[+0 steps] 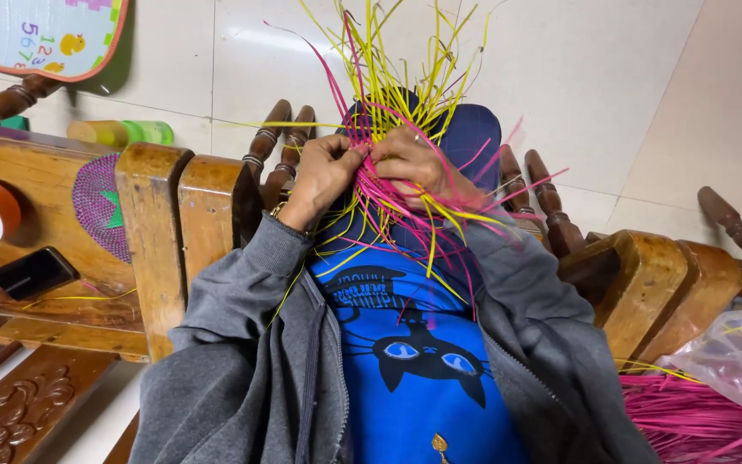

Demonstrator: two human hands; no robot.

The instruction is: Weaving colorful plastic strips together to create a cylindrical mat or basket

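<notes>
On wooden chairs (pixel 156 223), hands (pixel 371 167) pinch straw strips (pixel 388 77) between them

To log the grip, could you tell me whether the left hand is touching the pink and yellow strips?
Touching: the head view shows the left hand with fingers closed around the pink and yellow strips.

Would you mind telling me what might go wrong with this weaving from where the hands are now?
Three possible risks:
1. The loose yellow strips fan out stiffly toward the face; a springy end might flick up.
2. Both the left hand and the right hand pinch the pink strips at one crowded spot, so a slipped grip could loosen the weave.
3. Long ends trailing over the blue shirt may tangle.
</notes>
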